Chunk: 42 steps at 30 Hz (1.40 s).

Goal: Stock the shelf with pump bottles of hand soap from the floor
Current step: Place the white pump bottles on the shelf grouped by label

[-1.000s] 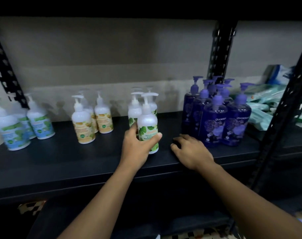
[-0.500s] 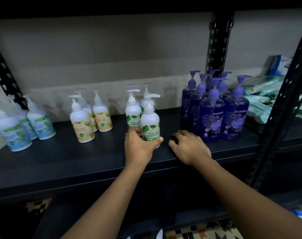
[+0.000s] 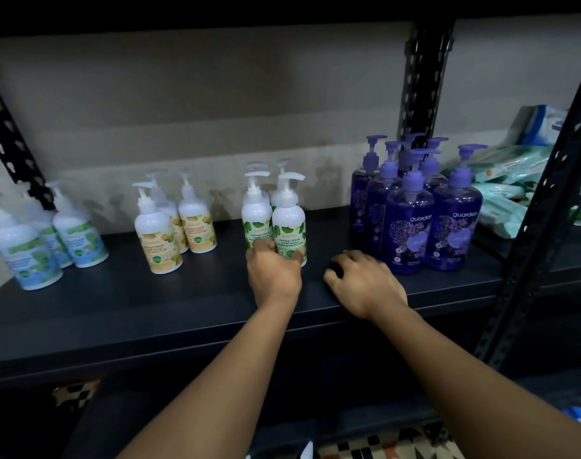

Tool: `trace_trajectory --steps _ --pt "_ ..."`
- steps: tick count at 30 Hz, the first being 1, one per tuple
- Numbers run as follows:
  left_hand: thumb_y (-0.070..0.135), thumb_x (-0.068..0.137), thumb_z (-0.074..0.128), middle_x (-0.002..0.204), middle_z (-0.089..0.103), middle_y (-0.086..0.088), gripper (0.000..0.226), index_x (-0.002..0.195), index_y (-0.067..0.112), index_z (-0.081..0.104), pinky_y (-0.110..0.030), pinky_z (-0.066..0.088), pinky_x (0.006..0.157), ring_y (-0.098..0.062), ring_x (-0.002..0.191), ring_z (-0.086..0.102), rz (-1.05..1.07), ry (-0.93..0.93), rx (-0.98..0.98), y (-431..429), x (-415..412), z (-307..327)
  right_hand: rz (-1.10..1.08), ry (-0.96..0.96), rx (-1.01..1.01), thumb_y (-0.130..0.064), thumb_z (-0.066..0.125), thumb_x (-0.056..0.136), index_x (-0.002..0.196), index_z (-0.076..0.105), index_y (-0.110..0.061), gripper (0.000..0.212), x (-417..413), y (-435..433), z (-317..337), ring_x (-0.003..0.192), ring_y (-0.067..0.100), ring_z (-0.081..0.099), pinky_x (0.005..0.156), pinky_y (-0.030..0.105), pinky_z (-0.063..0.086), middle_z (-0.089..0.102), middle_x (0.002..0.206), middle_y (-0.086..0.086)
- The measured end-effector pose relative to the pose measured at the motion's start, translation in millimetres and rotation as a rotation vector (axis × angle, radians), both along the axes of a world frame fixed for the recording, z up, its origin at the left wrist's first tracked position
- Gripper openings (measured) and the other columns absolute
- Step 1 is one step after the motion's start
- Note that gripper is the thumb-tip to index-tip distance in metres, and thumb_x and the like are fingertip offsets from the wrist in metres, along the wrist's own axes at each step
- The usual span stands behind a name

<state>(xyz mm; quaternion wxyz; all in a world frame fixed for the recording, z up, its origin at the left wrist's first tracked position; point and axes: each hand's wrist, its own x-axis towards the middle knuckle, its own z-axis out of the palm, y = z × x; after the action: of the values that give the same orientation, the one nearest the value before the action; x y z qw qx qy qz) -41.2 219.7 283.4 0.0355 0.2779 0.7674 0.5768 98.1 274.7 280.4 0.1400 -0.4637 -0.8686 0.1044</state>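
The left hand point(image 3: 274, 276) grips the lower part of a white green-leaf bottle point(image 3: 290, 223). Its thumb is on the bottle's right side and its fingers curl round the left, across the front of the neighbour. The bottle stands upright on the dark shelf point(image 3: 150, 306), about midway along and nearer the front edge than the wall. It is packed close against the other green-leaf bottles point(image 3: 256, 213) to its left and behind it; whether they touch cannot be told. The right hand point(image 3: 365, 283) rests palm down on the shelf just to the right, fingers loosely bent, holding nothing.

Beyond the right hand stands a tight cluster of purple bottles point(image 3: 410, 226) marked "guardian". The front ones are near the fingertips but apart from them. Bare shelf lies between this cluster and the green-leaf group, and the right hand rests there.

To the left, across another bare stretch, stand the yellow-label bottles point(image 3: 158, 240). Further left, by the shelf's end, are the blue-label bottles point(image 3: 27, 256) — all upright, pumps facing various ways.

A black perforated upright point(image 3: 421, 77) rises behind the purple cluster against the pale wall point(image 3: 216, 104). A second upright point(image 3: 547, 226) slants across the right front. Past it, pale green soft packs point(image 3: 501, 200) are piled in the next bay. A strip of patterned floor point(image 3: 382, 448) shows below.
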Motion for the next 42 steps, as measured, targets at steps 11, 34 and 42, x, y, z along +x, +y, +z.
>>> trace_trajectory --steps 11,34,42 --pt "0.025 0.08 0.083 0.11 0.048 -0.004 0.041 0.105 0.007 0.054 -0.031 0.043 0.077 -0.023 0.089 0.054 0.036 0.022 0.04 14.4 4.8 0.8 0.012 -0.006 0.016 -0.05 0.034 0.1 0.145 0.049 -0.026 0.053 1.1 -0.9 1.8 0.14 0.022 0.038 0.115 0.038 0.026 0.043 0.153 0.001" --pt "0.028 0.077 0.085 0.097 0.063 -0.008 0.04 0.094 0.01 0.054 -0.018 0.038 0.061 -0.016 0.079 0.056 -0.024 0.035 0.062 2.7 9.2 -0.2 0.03 0.099 -0.008 -0.053 0.044 0.095 0.138 0.057 -0.027 0.052 9.7 -5.4 1.3 0.131 0.023 0.047 0.108 0.04 0.04 0.05 0.146 -0.002" --pt "0.027 0.088 0.077 0.08 0.064 0.005 0.019 0.09 0.021 0.059 -0.014 0.052 0.067 -0.003 0.07 0.064 -0.319 0.022 0.143 -120.0 36.1 -16.4 0.094 0.612 -0.107 -0.032 0.068 0.091 0.103 0.075 -0.023 0.017 50.5 -68.9 -12.8 0.107 0.01 0.062 0.098 0.032 0.048 0.071 0.106 -0.009"
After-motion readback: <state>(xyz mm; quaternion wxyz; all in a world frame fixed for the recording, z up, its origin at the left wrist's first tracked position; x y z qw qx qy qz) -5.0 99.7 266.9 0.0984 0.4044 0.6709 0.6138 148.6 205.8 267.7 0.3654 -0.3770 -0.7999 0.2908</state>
